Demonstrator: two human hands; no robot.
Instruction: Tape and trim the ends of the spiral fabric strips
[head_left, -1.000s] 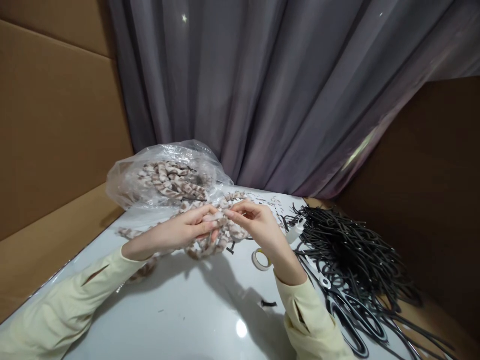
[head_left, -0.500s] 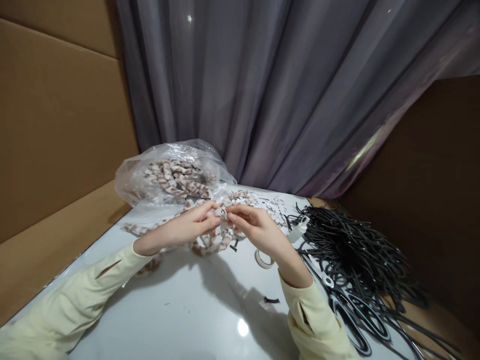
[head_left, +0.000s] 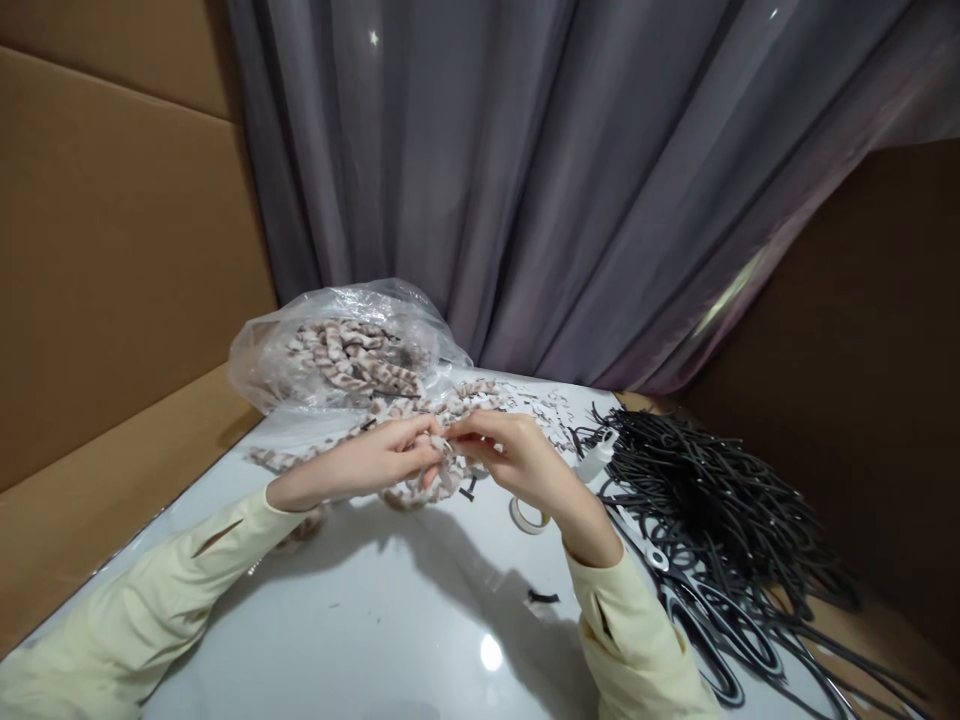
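My left hand (head_left: 382,458) is closed, thumb and fingers pinching the end of a fuzzy brown-and-white fabric cord (head_left: 448,456) above the table. On its right side my right hand (head_left: 517,452) pinches the same cord end, fingertips almost touching those of the left. What lies right between the fingertips is too small to make out. More of the fuzzy cord (head_left: 409,497) loops on the table under and behind both hands, and part of it is hidden by them.
A clear plastic bag (head_left: 259,345) with more fuzzy cords stands at the back. To the right lie black cords (head_left: 712,490), large scissors (head_left: 705,630), a white squeeze bottle (head_left: 598,455) and a tape roll (head_left: 529,516). Cardboard walls (head_left: 120,250) flank the white table (head_left: 360,620).
Both hands have dipped slightly, and the fingertips have come closer together over the cord end. The things on the table look unchanged.
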